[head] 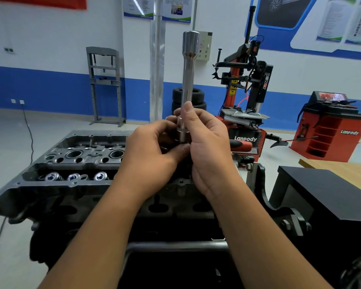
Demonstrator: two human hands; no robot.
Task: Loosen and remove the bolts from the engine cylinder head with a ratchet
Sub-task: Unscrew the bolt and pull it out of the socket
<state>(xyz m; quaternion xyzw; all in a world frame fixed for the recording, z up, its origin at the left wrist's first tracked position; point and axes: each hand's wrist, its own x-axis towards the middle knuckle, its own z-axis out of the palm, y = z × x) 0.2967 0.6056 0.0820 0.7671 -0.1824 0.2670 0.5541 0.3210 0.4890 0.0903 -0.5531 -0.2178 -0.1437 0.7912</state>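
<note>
1. Hands meet above the engine cylinder head: your right hand curls round the lower shaft of a long socket extension standing upright, thumb laid along the steel, while your left hand pinches at its base with fingers and thumb.

2. What the left fingers hold at that base is hidden. It may be the ratchet's head, or a bolt, and you cannot tell which from this view.

3. Risk one: the wide socket end points up and the bar stands tall above a grip that is low on the shaft. Loosen the right hand and it could tip and fall onto the exposed valve springs, marking machined faces.

4. Risk two: if the joint at the base is only half seated, the extension may pop off under load and your knuckles meet the casting.

5. Risk three: a small part dropped from the pinch could roll into the open bores of the head and be hard to retrieve.

6. Tyre changer stands well behind, out of reach.
</note>
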